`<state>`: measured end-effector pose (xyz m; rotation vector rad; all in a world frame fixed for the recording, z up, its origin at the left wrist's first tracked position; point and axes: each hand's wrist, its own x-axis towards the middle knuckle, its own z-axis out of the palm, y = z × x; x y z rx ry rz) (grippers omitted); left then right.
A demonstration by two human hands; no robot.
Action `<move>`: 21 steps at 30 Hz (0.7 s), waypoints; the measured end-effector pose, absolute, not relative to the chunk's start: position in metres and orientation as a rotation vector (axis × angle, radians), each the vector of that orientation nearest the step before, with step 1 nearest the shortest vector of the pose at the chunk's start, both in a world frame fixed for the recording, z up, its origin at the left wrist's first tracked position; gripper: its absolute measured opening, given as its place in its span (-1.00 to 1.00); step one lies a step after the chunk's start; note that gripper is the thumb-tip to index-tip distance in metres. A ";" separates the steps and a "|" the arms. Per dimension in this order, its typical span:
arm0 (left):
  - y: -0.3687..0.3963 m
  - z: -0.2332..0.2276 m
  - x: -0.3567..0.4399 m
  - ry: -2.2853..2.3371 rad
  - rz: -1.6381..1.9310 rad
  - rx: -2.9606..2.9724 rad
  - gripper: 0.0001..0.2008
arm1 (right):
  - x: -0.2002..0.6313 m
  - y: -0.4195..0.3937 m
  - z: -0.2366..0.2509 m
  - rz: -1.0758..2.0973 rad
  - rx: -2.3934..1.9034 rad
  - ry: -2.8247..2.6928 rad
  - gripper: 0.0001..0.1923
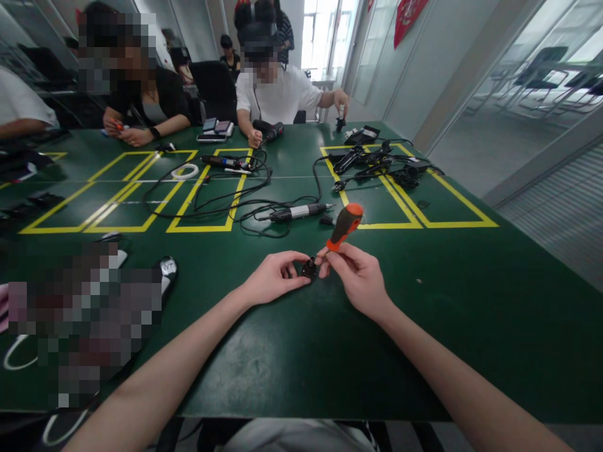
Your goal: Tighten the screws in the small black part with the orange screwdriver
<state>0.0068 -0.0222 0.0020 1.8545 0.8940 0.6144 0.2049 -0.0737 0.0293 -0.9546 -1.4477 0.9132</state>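
A small black part (309, 268) sits on the green table (471, 301), pinched by the left hand (276, 276). The right hand (358, 276), closed around an orange-handled screwdriver (345, 226), points its tip down at the part; the tip is hidden. Just beyond the hands lie a corded tool (299, 212) and looped cables (221, 201). Open tabletop spreads to the right. A blurred patch (89, 320) covers things to the left. Two people (277, 88) sit at the far edge.

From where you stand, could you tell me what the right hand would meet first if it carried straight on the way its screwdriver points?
The right hand angles its orange-handled screwdriver down-left, so it would likely first meet the small black part pinched in the left hand; tip contact is hard to judge.
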 end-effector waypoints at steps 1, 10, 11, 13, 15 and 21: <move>-0.022 0.002 0.007 0.898 0.615 1.854 -0.57 | 0.205 -0.073 0.027 0.922 -0.943 -1.426 -0.63; -0.023 0.004 0.009 0.889 0.618 1.858 -0.59 | 0.207 -0.076 0.026 0.838 -1.007 -1.377 -0.72; -0.023 0.004 0.009 0.891 0.618 1.859 -0.60 | 0.207 -0.076 0.028 0.825 -1.014 -1.390 -0.72; -0.023 0.004 0.009 0.893 0.620 1.860 -0.61 | 0.208 -0.075 0.030 0.814 -1.022 -1.416 -0.69; -0.023 0.003 0.009 0.884 0.624 1.863 -0.60 | 0.208 -0.074 0.030 0.823 -1.022 -1.419 -0.66; -0.022 0.001 0.009 0.832 0.649 1.871 -0.55 | 0.207 -0.074 0.024 0.931 -0.894 -1.303 -0.69</move>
